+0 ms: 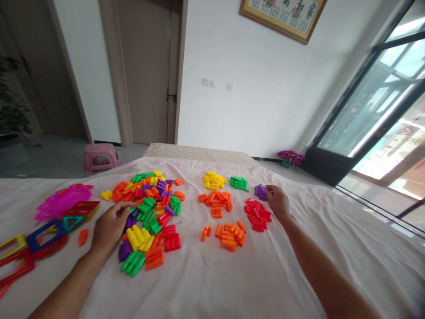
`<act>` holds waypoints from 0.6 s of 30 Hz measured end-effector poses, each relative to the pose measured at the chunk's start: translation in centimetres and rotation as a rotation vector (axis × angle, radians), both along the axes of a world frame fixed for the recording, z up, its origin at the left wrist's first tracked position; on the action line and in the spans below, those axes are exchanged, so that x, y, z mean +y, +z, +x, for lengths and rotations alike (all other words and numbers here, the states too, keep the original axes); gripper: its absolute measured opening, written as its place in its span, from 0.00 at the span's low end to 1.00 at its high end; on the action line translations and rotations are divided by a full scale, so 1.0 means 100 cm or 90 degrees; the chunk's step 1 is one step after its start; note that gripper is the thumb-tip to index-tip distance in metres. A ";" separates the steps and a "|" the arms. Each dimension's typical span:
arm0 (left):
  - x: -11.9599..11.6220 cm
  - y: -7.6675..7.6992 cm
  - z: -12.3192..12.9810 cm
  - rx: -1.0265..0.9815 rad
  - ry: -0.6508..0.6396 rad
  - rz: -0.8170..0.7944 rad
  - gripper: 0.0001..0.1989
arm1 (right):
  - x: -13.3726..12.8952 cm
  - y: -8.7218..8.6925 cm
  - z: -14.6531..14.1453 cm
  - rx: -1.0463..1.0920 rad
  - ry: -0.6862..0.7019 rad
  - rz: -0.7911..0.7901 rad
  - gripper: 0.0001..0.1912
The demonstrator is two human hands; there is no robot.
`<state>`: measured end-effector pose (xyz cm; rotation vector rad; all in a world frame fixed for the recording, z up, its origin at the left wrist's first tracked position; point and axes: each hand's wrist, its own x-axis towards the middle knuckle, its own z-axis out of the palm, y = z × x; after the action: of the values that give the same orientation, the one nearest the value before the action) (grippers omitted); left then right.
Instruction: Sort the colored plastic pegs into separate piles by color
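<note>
- On the wall, a gilt-framed calligraphy panel (pixel 283 18) bore large brush characters – 和 and 家 could be read, with the smaller columns below too fine to make out.
- The left hand (pixel 110 225) was at the left edge of a mixed heap of plastic blocks (pixel 146 207), fingers half curled and thumb near the forefinger, close against dark purple and green pieces; whether it gripped one could not be told.
- The right hand (pixel 278 200) was at the right edge of a small purple pile (pixel 260 192), fingers bent inward with the tips at the blocks – whether a piece was pinched there was hidden.
- The blocks were short, glossy tubes, some with tapered ends, and the heap mixed orange, green, yellow, red and purple, several lying side by side in rows.
- Right of the heap, single-colour piles lay on the pale cloth (pixel 199 283): yellow (pixel 215 181), green (pixel 238 183), red (pixel 257 215) and two orange ones, a farther pile (pixel 216 200) and a nearer pile (pixel 231 235).
- A lone orange block (pixel 83 237) lay left of the left hand, near a magenta scalloped tray (pixel 66 201) and a blue frame (pixel 31 241).
</note>
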<state>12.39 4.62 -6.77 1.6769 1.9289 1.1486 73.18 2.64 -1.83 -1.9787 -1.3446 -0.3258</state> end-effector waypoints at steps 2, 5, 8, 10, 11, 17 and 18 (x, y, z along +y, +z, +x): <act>0.001 -0.003 -0.001 -0.014 -0.008 0.025 0.16 | 0.008 0.011 -0.043 0.016 0.114 0.021 0.16; 0.002 -0.005 -0.002 -0.022 -0.007 0.037 0.16 | 0.012 0.023 -0.121 0.030 0.303 0.037 0.13; 0.002 -0.005 -0.001 -0.021 -0.007 0.033 0.17 | 0.010 0.026 -0.199 0.067 0.448 -0.024 0.11; 0.002 -0.004 -0.001 -0.029 -0.011 0.031 0.16 | 0.007 0.026 -0.243 0.101 0.515 -0.105 0.11; 0.002 -0.003 -0.001 -0.033 -0.013 0.029 0.16 | 0.006 0.026 -0.262 0.103 0.540 -0.147 0.11; 0.000 -0.002 0.000 -0.048 -0.017 0.034 0.15 | 0.007 0.031 -0.333 -0.026 0.528 -0.320 0.14; 0.000 -0.002 0.000 -0.052 -0.018 0.038 0.15 | 0.008 0.031 -0.339 -0.053 0.515 -0.338 0.15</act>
<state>12.38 4.65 -6.99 1.6546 1.8335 1.2549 39.31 3.42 1.30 -1.6137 -2.3142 0.3702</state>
